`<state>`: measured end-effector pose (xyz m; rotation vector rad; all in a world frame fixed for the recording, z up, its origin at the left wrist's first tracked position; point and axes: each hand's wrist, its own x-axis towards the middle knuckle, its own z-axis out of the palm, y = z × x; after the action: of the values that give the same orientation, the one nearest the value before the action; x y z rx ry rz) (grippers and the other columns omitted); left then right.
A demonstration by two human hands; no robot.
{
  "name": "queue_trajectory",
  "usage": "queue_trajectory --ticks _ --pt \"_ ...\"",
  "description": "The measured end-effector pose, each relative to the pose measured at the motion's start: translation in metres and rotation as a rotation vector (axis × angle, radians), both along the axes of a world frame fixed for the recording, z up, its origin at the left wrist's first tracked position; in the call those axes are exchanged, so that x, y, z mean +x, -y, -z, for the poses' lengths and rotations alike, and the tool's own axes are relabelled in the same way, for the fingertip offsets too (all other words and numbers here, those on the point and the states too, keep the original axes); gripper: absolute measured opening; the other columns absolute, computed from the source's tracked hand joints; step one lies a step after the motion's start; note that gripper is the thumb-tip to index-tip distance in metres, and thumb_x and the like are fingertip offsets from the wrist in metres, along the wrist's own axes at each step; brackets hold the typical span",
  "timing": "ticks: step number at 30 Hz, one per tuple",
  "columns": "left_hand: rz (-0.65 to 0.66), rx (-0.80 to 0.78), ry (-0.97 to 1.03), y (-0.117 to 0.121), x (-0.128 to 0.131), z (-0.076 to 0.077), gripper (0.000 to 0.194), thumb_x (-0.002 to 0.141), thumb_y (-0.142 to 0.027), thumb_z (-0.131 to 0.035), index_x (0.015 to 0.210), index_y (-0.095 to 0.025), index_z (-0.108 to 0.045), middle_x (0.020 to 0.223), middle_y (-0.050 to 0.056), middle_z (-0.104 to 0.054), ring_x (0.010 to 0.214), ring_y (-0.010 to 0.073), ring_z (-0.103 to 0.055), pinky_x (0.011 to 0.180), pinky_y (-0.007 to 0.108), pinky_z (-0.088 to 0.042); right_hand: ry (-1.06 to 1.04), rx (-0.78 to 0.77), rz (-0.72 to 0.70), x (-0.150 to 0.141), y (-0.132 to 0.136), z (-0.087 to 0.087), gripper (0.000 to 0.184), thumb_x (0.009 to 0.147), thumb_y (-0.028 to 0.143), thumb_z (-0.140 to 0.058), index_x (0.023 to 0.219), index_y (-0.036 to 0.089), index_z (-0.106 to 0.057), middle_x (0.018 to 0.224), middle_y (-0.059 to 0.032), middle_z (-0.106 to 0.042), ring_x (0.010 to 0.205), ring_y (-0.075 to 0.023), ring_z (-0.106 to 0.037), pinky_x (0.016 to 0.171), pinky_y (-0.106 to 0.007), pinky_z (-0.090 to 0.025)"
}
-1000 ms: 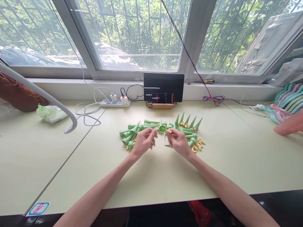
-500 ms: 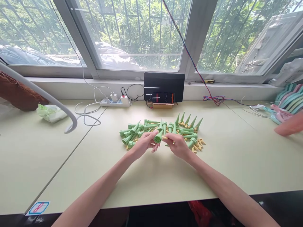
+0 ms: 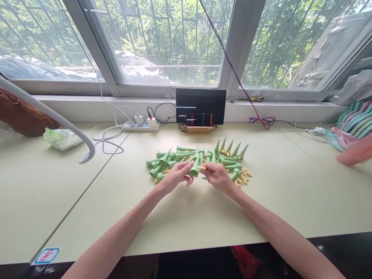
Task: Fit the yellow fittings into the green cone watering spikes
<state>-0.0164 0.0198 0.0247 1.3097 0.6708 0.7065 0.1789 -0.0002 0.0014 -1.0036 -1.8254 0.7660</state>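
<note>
My left hand (image 3: 179, 175) is closed on a green plastic cone-shaped spike (image 3: 194, 169), its wide hollow end facing me and its point away. In my right hand (image 3: 217, 176), a small yellow plastic piece (image 3: 202, 168) is pinched between thumb and finger, its tip close beside the spike. Whether the two touch I cannot tell. Just beyond both hands lies a pile of similar green spikes (image 3: 155, 170) with small yellow pieces among them. Several green spikes (image 3: 236, 148) stand point up in a row at the back right. Loose yellow pieces (image 3: 243, 178) lie right of my right hand.
A black tablet (image 3: 200, 100) leans at the sill, with a phone (image 3: 200, 119) on a cardboard stand before it. A power strip (image 3: 141, 126) with white cables is on the left. A curved white tube (image 3: 87, 151) reaches over the table (image 3: 203, 221). A plastic bag (image 3: 62, 139) lies far left.
The green spike in my left hand has tilted slightly, so its open end faces down more and more of its side shows. My right hand still holds the yellow piece close to it.
</note>
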Motion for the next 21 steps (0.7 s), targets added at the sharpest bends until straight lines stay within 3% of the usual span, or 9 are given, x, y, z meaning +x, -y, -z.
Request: queue_trajectory --ticks 6,21 --pt "-0.01 0.074 -0.048 0.0015 -0.0004 -0.0023 0.041 0.09 -0.055 -0.054 0.087 -0.014 -0.057 0.076 0.001 -0.048 0.057 0.0084 -0.052 0.048 0.021 -0.042 -0.054 -0.089 -0.014 0.0019 -0.001 0.0004 0.032 0.091 0.043 -0.052 0.068 0.02 -0.054 0.053 0.0031 -0.045 0.05 -0.0115 -0.039 0.049 -0.024 -0.035" --pt "-0.073 0.261 -0.191 0.0016 -0.0019 -0.0041 0.047 0.091 -0.054 -0.053 0.108 -0.012 -0.066 0.061 0.001 -0.056 0.05 0.01 -0.053 0.048 0.022 -0.044 -0.071 -0.131 -0.016 0.0037 -0.0018 0.0012 0.033 0.092 0.045 -0.052 0.07 0.02 -0.055 0.055 0.0031 -0.046 0.049 -0.0111 -0.04 0.048 -0.024 -0.035"
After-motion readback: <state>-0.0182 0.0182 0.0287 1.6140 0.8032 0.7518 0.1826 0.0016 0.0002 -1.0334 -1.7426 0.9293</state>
